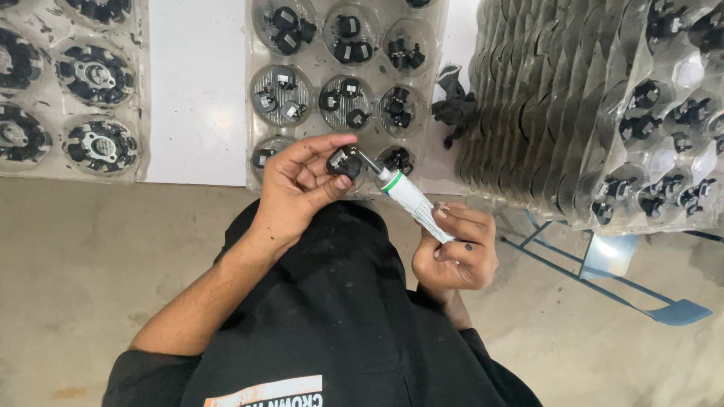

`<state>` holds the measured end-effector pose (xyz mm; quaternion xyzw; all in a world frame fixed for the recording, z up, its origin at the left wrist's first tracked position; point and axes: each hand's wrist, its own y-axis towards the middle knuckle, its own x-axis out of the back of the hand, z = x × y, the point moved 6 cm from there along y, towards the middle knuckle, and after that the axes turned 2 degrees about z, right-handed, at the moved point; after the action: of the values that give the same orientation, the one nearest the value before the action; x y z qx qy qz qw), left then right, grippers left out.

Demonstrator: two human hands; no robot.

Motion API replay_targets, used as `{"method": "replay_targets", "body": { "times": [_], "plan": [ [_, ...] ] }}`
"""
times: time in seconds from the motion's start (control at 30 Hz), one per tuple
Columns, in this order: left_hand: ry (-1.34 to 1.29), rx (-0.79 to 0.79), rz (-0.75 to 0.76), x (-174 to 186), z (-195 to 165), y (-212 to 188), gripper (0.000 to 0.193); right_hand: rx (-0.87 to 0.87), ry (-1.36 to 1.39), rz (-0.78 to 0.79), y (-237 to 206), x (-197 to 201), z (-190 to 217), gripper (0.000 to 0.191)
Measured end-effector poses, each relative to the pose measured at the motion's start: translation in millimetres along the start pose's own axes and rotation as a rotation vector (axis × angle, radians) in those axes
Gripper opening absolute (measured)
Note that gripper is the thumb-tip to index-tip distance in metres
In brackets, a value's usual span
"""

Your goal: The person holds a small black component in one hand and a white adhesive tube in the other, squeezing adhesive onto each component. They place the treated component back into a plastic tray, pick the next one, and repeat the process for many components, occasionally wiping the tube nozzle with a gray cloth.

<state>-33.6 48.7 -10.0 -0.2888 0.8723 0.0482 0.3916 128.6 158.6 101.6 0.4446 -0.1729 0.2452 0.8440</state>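
Four round black ring-shaped parts with pale metal centres lay in a clear blister tray (139, 90) at far left, each in its own circular well, with parts of more cut by the frame edge. White tabletop (196, 90) showed bare beside it, smooth and matt. Next came a second clear plastic tray (253, 113) of ribbed circular wells, most holding two or three small black moulded components. Left hand (298, 185) was clamped on one small black component (345, 162), pinched between thumb and fingers just over that tray's near edge. One slim white tube (411, 200) with a green collar and thin metal nozzle met the component at its tip; its long axis ran diagonally, nozzle pointing up-left, tail down-right. Right hand (456, 252) was closed round the tube's lower end, apart from the left hand. Black crumpled glove or rag (455, 109) lay past the tray. At far right, a leaning stack of clear trays (528, 113), glossy and scalloped, carried further black components; count could not be told
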Motion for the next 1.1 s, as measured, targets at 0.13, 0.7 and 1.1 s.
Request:
{"method": "replay_targets", "body": {
  "times": [0.13,0.7,1.1],
  "plan": [
    [-0.045,0.063,0.052,2.5,11.3,-1.6,0.041,0.007,0.009,0.034,-2.0,-2.1,-2.3,0.043],
    [-0.187,0.124,0.054,28.1,38.3,-6.4,0.044,-0.029,0.047,0.050,-19.1,-14.0,-9.9,0.044],
    [-0.096,0.095,0.000,47.7,49.2,6.5,0.045,-0.161,0.042,0.028,-24.9,-11.4,-25.6,0.051]
  ]
}}
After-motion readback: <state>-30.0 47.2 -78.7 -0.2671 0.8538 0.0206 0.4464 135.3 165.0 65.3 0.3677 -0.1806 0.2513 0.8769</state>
